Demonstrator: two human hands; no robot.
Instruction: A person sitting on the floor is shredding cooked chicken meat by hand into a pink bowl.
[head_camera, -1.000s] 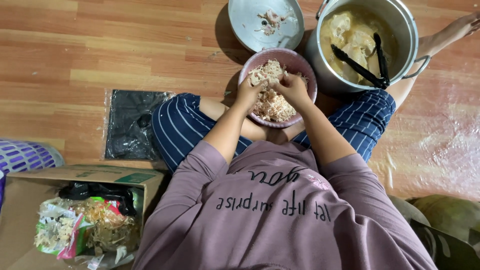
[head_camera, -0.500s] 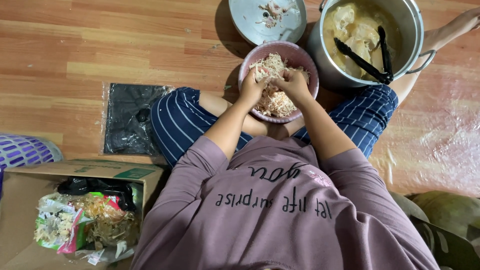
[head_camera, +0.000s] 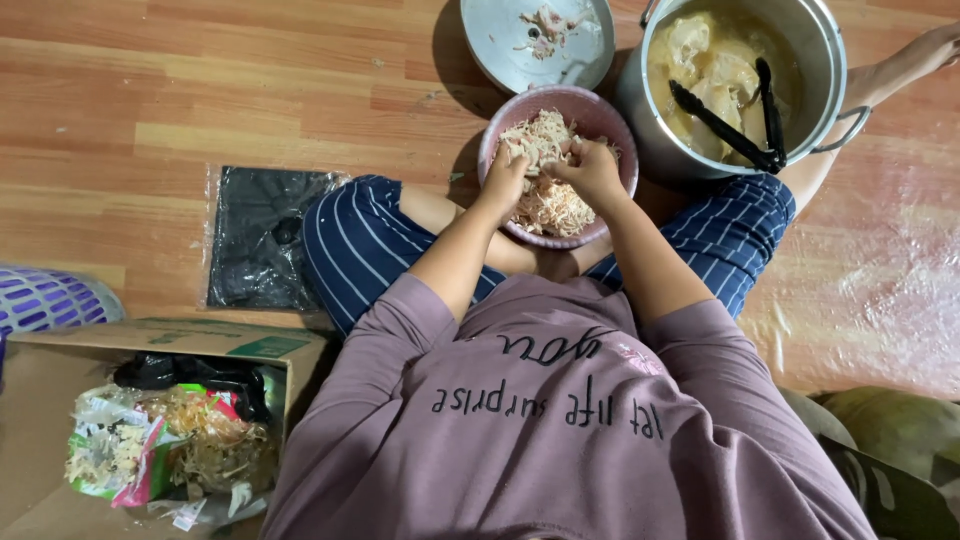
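I sit on a wooden floor with a pink bowl (head_camera: 610, 120) of shredded pale meat (head_camera: 550, 200) between my knees. My left hand (head_camera: 503, 180) and my right hand (head_camera: 592, 168) are both over the bowl, fingers pinched on a piece of the meat between them. Beyond the bowl stands a large steel pot (head_camera: 830, 70) holding cooked chicken pieces (head_camera: 705, 65) in broth and black tongs (head_camera: 745, 125). A steel lid (head_camera: 500, 50) with scraps on it lies to the pot's left.
A black plastic bag (head_camera: 260, 235) lies flat on the floor at my left knee. A cardboard box (head_camera: 60, 370) with packets and scraps sits at lower left, next to a purple basket (head_camera: 45, 300). Clear plastic sheeting (head_camera: 880, 290) covers the floor at right.
Both hands stay over the bowl and keep working the meat, fingers shifting slightly together. The view has drifted a little, so the bowl and pot sit lower in the picture.
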